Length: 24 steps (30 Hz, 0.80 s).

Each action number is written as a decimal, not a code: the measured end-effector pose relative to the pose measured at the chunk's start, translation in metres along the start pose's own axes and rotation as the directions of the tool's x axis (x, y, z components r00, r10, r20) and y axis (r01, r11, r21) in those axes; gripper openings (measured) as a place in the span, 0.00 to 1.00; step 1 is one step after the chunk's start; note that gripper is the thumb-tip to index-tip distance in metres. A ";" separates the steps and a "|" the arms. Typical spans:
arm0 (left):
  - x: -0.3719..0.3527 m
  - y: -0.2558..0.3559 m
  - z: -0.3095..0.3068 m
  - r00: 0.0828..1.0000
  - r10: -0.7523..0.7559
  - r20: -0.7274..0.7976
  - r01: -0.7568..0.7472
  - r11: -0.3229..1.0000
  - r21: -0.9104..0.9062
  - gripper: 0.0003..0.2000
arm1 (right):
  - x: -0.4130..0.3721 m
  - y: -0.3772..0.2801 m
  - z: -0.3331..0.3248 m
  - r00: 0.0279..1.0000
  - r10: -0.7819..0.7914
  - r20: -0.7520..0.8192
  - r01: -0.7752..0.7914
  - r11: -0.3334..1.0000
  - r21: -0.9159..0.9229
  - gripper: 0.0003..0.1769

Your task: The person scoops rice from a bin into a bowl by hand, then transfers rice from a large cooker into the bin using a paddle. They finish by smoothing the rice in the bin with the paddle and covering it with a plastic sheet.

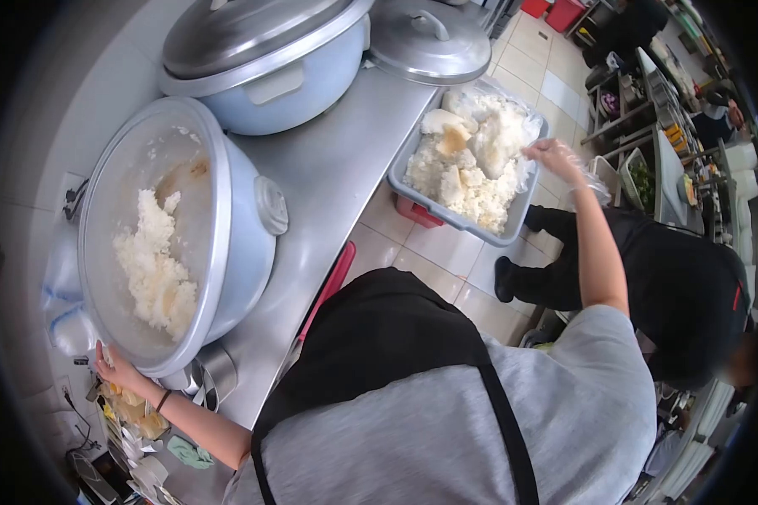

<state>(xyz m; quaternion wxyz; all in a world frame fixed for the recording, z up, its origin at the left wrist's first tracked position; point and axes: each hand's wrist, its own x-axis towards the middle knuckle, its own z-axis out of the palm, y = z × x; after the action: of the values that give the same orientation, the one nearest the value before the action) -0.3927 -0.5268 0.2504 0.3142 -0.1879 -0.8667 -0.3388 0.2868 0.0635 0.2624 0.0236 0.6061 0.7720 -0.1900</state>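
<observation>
My left hand [120,372] is closed at the near rim of a light blue rice cooker [242,252]. The cooker's wide mouth faces me, and a heap of cooked rice [156,261] clings inside, with a browned patch on its wall. In a clear plastic glove, my right hand [557,162] pinches the clear plastic liner [531,126] at the right side of a grey tub [459,220]. More cooked rice [472,164] fills this tub, some in pale crusted pieces. Its fingertips are partly blurred by the plastic.
A second blue cooker [303,93] with a metal lid stands behind, beside another lid [429,38] on the steel counter [328,160]. A metal pot [217,374] sits close to my left forearm. A person in black [674,278] stands at my right.
</observation>
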 end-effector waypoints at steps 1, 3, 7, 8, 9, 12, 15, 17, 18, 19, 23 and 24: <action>-0.001 0.003 0.000 0.998 0.058 -0.031 -0.057 0.998 0.030 0.14 | 0.008 0.013 0.016 0.997 0.051 0.060 -0.048 0.997 -0.052 0.24; 0.001 -0.004 -0.001 0.997 0.074 -0.028 -0.073 0.996 0.056 0.14 | 0.015 0.031 0.062 0.986 0.121 -0.116 -0.163 0.851 -0.499 0.19; -0.002 0.008 -0.002 0.999 -0.005 -0.035 0.007 0.998 0.065 0.13 | 0.070 0.082 0.118 0.976 0.214 0.035 -0.163 0.831 -0.532 0.15; -0.001 0.011 -0.005 0.999 -0.002 -0.040 0.006 0.997 0.077 0.13 | 0.070 0.078 0.119 0.991 0.137 0.009 -0.108 0.818 -0.566 0.13; 0.000 0.013 -0.005 0.999 0.000 -0.050 0.005 0.996 0.091 0.13 | 0.069 0.075 0.119 0.998 0.059 -0.013 -0.055 0.799 -0.599 0.12; -0.001 0.027 -0.008 0.996 0.031 -0.084 -0.009 0.969 0.246 0.15 | 0.069 0.063 0.095 1.000 0.009 -0.005 -0.010 0.711 -0.703 0.10; -0.017 0.130 -0.025 0.948 0.199 -0.249 0.020 0.743 0.669 0.15 | 0.071 0.078 0.076 0.976 -0.030 -0.217 -0.108 0.797 -0.595 0.11; -0.027 0.193 -0.036 0.885 0.368 -0.285 -0.267 0.903 0.337 0.18 | 0.038 0.047 0.054 0.966 -0.052 -0.252 -0.100 0.826 -0.554 0.12; -0.039 0.227 -0.037 0.923 0.314 -0.223 -0.310 0.949 0.056 0.19 | 0.028 0.041 0.055 0.913 -0.133 -0.385 -0.052 0.900 -0.433 0.13; -0.057 0.262 -0.036 0.950 0.276 -0.144 -0.303 0.925 -0.231 0.20 | 0.020 0.035 0.058 0.833 -0.188 -0.520 0.020 0.950 -0.312 0.14; -0.149 0.360 0.009 0.714 0.542 0.443 -0.072 0.687 -0.723 0.16 | -0.004 -0.022 0.112 0.959 -0.047 -0.280 0.095 0.982 0.161 0.17; -0.168 0.360 0.039 0.628 0.628 0.459 -0.107 0.654 -0.749 0.14 | -0.020 -0.048 0.124 0.958 -0.094 -0.271 0.172 0.945 0.277 0.18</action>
<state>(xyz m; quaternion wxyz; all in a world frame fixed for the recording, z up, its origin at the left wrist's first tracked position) -0.0918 -0.2659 0.2839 -0.0508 -0.5838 -0.6755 -0.4475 0.2222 -0.0039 0.1657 -0.1802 0.5681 0.7705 -0.2261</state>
